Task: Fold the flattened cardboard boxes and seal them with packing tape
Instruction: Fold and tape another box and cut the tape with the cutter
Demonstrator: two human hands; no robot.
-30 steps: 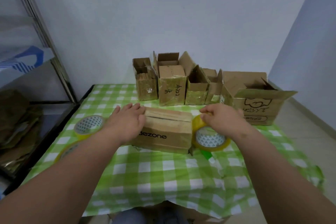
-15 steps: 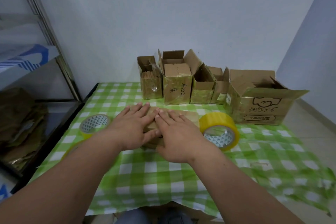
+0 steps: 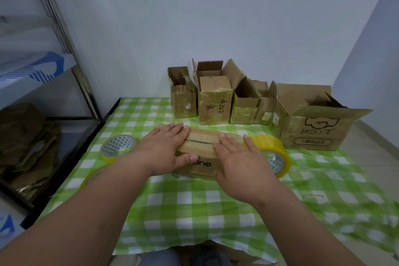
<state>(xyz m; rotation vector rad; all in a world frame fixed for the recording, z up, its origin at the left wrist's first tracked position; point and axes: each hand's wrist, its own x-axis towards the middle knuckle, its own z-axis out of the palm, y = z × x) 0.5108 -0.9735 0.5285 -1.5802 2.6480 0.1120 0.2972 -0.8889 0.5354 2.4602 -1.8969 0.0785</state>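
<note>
At far left a metal shelf (image 3: pixel 64 34) holds flattened cardboard (image 3: pixel 23 147). On the green checked tablecloth (image 3: pixel 194 205) two tape rolls (image 3: pixel 117 147) lie at left, one partly behind the left forearm. The left hand (image 3: pixel 166 151) lies flat, fingers straight, on the taped cardboard box (image 3: pixel 205 155) mid-table; the right hand (image 3: pixel 239 162) presses flat beside it. Half a second ago the hands touched; now they are apart along the seam. A yellow tape roll (image 3: pixel 272 153) stands tilted against the box's right end. Open boxes (image 3: pixel 216 97) line the wall behind.
</note>
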